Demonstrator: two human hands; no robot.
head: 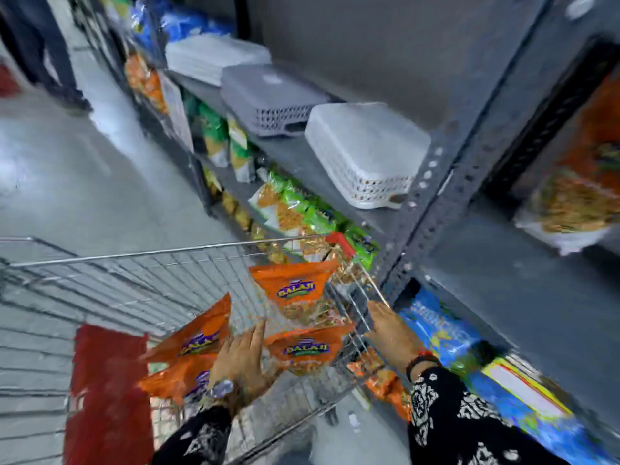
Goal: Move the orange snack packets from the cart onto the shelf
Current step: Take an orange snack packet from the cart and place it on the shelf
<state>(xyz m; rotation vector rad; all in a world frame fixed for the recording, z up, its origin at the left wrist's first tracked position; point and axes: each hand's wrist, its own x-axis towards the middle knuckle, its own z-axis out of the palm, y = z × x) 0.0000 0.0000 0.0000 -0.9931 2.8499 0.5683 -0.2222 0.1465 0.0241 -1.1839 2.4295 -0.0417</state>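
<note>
Several orange snack packets lie in the wire cart (pixel 134 283): one upright at the cart's far right corner (pixel 292 290), one below it (pixel 307 350), and two at the left (pixel 198 337). My left hand (pixel 243 355) reaches into the cart with fingers spread, resting between the left packets and the lower middle packet. My right hand (pixel 385 322) rests on the cart's right wire side, fingers flat. The grey metal shelf (pixel 503 297) stands to the right of the cart. The view is blurred.
Upturned plastic baskets, white (pixel 365 152) and grey (pixel 268 99), sit on a shelf board. Green snack packets (pixel 295 206) fill the shelf below. Blue packs (pixel 446 333) lie on the low shelf by my right arm. A red panel (pixel 107 394) is on the cart.
</note>
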